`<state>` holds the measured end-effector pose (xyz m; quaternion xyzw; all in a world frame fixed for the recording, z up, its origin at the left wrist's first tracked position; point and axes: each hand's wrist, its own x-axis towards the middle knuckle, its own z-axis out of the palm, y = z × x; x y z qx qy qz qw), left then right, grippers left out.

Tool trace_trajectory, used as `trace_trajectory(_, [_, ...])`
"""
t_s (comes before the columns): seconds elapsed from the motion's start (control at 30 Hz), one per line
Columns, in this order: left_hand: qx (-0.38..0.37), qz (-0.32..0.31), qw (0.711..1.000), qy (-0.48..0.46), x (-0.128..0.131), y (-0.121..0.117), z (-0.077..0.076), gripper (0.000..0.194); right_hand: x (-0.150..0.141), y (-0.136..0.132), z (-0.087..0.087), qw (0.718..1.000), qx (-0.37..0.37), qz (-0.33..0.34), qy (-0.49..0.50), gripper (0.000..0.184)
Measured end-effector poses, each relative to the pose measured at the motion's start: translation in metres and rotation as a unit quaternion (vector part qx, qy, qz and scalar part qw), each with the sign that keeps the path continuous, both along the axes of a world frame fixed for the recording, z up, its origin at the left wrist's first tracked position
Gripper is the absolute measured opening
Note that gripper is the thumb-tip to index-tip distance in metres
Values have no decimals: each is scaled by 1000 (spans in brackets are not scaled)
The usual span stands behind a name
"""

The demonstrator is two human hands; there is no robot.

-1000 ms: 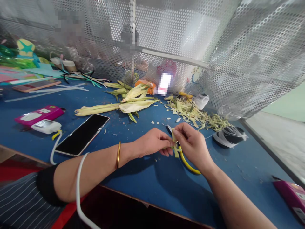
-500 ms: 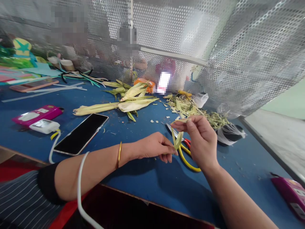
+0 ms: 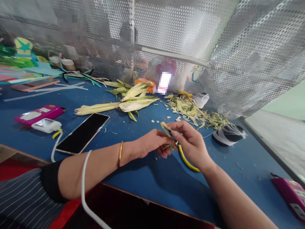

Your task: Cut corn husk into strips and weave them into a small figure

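Observation:
Between my hands is a narrow, folded strip of pale green corn husk (image 3: 165, 128). My left hand (image 3: 156, 143), with a gold bangle on its wrist, pinches the lower part of the strip. Close against it, my right hand (image 3: 189, 140) grips the strip from the other side with thumb and fingers. Their fingers partly hide the husk. Under my right hand lie scissors with a yellow handle (image 3: 187, 160); their blades are covered by my hands. Whole corn husks (image 3: 137, 103) lie farther back on the blue table (image 3: 147, 175).
Shredded husk scraps (image 3: 188, 108) are heaped at the back right beside a black roll wrapped in clear plastic (image 3: 227, 135). A black-screened phone (image 3: 83, 133) and a magenta box (image 3: 39, 114) lie at left. A white cable (image 3: 83, 184) crosses my left arm. Perforated metal mesh (image 3: 171, 35) stands behind.
My right hand has moved left and slightly down, up against my left hand. The husk strip, which hung in a loop between them, is now bunched at the fingertips.

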<state>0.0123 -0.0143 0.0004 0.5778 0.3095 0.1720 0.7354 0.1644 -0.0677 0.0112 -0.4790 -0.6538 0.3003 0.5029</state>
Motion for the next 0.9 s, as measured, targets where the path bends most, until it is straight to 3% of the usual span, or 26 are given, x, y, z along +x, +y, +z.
trace_trajectory(0.1, [-28, 32, 999, -11, -2, 2, 3, 28, 10, 7, 2, 973, 95, -212, -16, 20])
trace_trajectory(0.17, [-41, 51, 998, -25, -2, 4, 4, 31, 16, 12, 2, 963, 35, -264, 32, 31])
trace_trajectory(0.2, [-43, 56, 997, -32, -3, 4, 5, 33, 17, 14, 2, 968, -24, -243, 63, 36])
trace_trajectory(0.3, [-44, 53, 997, -39, -3, 4, 3, 40, 13, 15, -1, 971, -175, -93, 135, 44])
trace_trajectory(0.4, [-49, 34, 998, -23, -2, 2, 2, 48, 3, 12, -1, 962, -210, -8, 176, 40])
trace_trajectory(0.6, [-44, 26, 999, -10, 0, 1, 5, 27, -2, 9, -1, 964, -165, -48, 203, 30])
trace_trajectory(0.77, [-31, 24, 999, -14, -1, 3, 6, 26, -1, 13, -11, 966, -100, -130, 201, 25])
trace_trajectory(0.9, [-56, 31, 998, -27, -2, 6, 4, 25, 3, 16, -15, 970, -138, -127, 158, 28])
